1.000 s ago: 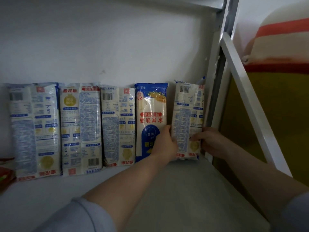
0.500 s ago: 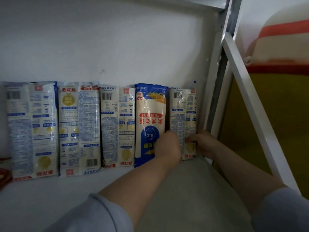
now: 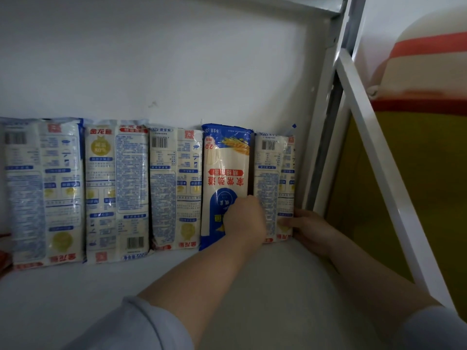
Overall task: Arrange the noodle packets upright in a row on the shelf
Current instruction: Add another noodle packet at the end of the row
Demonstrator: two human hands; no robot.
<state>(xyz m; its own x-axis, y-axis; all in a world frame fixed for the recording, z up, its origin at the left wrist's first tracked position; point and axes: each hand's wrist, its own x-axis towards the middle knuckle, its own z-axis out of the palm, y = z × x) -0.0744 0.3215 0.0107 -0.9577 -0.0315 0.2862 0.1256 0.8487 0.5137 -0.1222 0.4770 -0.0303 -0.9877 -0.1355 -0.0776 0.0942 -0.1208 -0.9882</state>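
Two hands: both on the end packet (image 3: 274, 183)
Left hand (image 3: 244, 219): fingers curled round its left edge
Right hand (image 3: 308, 227): fingers pinch its lower right edge
Packet: upright, rightmost of five, against the wall (image 3: 177, 59) on the shelf (image 3: 63, 294)

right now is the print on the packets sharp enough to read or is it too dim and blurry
Head view: dim and soft; small print on the white packets is unreadable, only large red characters on the blue packet show; wide-angle bends the shelf post.
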